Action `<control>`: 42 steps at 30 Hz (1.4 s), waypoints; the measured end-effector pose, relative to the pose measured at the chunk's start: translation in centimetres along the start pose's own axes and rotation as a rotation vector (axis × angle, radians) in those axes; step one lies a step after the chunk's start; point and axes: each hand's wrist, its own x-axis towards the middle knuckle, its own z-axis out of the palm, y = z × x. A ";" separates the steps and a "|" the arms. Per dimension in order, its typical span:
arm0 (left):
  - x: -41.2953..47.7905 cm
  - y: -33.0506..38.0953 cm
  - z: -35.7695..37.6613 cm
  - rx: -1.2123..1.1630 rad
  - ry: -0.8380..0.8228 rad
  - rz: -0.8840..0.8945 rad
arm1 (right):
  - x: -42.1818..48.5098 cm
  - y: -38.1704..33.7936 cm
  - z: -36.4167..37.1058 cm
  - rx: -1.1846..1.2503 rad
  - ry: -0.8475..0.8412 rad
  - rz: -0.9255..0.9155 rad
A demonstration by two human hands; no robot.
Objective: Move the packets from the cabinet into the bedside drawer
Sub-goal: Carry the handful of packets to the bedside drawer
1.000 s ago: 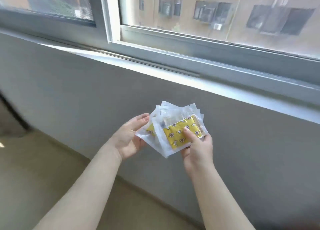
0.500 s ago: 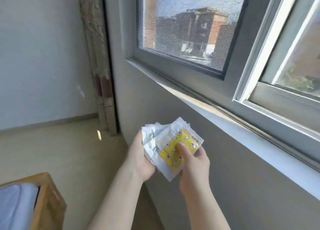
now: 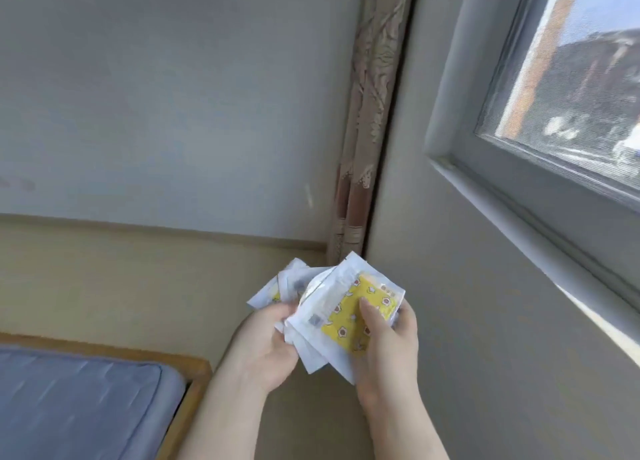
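I see view now swung off window (image 3: 554,120) toward bed (image 3: 79,404) vs 0.5 s ago; packets (image 3: 341,309) unchanged, fanned in mid-air; L hand (image 3: 266,350) grips stack edge, R hand (image 3: 386,350) thumb-pinches top pkt; drawer not in view, so carry phase ongoing.

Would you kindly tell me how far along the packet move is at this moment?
Done: the packets appear to be out of the cabinet, which is not in view. In hand: the left hand and right hand both grip the fanned stack, the right thumb on the yellow-patterned top one. Left: no bedside drawer shows, only a wooden bed frame with a blue mattress, so stowing them remains.
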 end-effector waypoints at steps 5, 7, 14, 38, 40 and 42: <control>6.8 8.3 -3.4 0.074 0.115 0.143 | 7.6 3.4 10.3 0.013 -0.095 0.089; 10.2 11.3 -5.3 0.095 0.126 0.190 | 10.2 4.5 14.5 0.027 -0.121 0.101; 21.0 23.0 -10.2 0.092 -0.004 0.199 | 19.1 6.7 28.6 -0.025 -0.270 0.110; 56.0 38.8 -18.9 0.117 0.396 0.603 | 52.2 15.1 55.9 -0.232 -0.677 0.415; 57.5 40.4 -20.5 0.152 0.492 0.618 | 53.2 16.4 58.8 -0.258 -0.714 0.443; 59.2 42.3 -22.4 0.079 0.515 0.638 | 54.3 18.1 61.8 -0.276 -0.739 0.463</control>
